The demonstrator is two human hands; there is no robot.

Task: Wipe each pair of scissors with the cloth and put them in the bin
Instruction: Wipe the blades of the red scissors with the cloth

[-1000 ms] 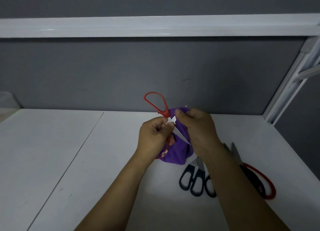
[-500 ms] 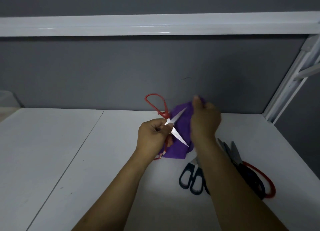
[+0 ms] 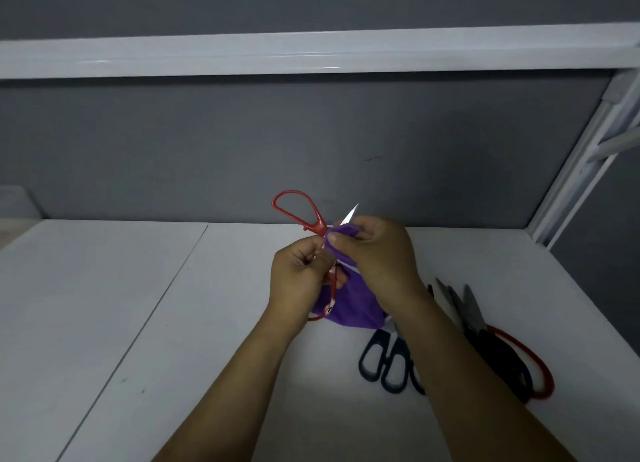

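Table (image 3: 173, 323): left fingers (image 3: 304, 253) grip one scissors (image 3: 313, 215), right fingers (image 3: 374, 233) pinch one cloth (image 3: 353, 305) (heap (image 3: 498, 354) uncountable).

My sole feed: head-worn wide-angle camera, facing forward and down over white tabletop (image 3: 104, 288) toward grey wall (image 3: 207, 150); left hand (image 3: 298, 281), right hand (image 3: 377, 253) close.

Holding red-handled scissors (image 3: 318, 221) open above the white table (image 3: 138, 288), left hand (image 3: 298, 278) gripping near the pivot. Pinching purple cloth (image 3: 353, 302) round one blade with right hand (image 3: 377, 253), bright tip showing above the fingers. Lying on table at right: black-handled scissors (image 3: 388, 361), just beside them more scissors (image 3: 498, 357) with dark and red handles.
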